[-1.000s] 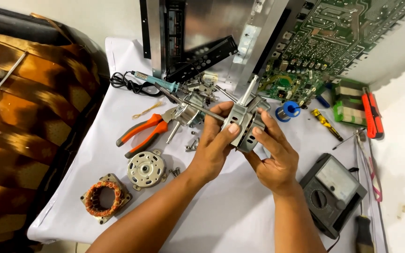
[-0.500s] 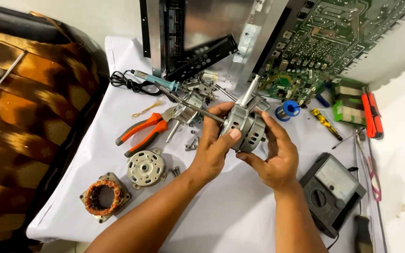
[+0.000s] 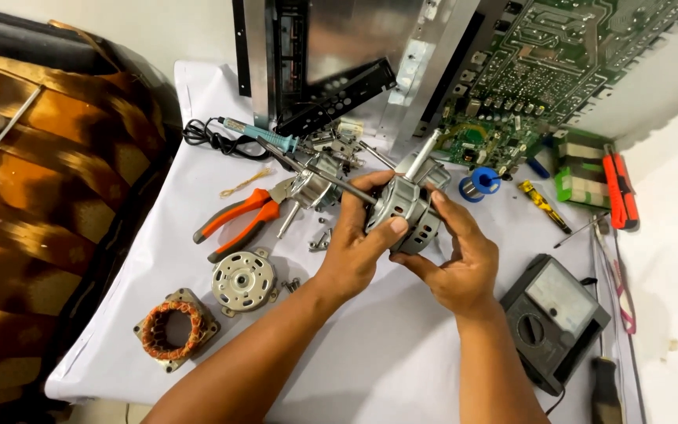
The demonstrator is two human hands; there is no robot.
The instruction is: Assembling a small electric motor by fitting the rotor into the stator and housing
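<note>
Here, I am cradling a small motor housing [image 3: 406, 210] in both hands above the white sheet [image 3: 402, 353].

My left hand [image 3: 355, 255] is grasping its near side, thumb pressing the vented face, while my right hand [image 3: 457, 263] is cupping it from four o'clock. The shaft is sticking out toward one o'clock and ten o'clock. The risk, I think, is the housing slipping and dropping onto the loose screws and bracket at ten o'clock, or the shaft end knocking the blue solder spool [image 3: 480, 182] at one o'clock.
</note>
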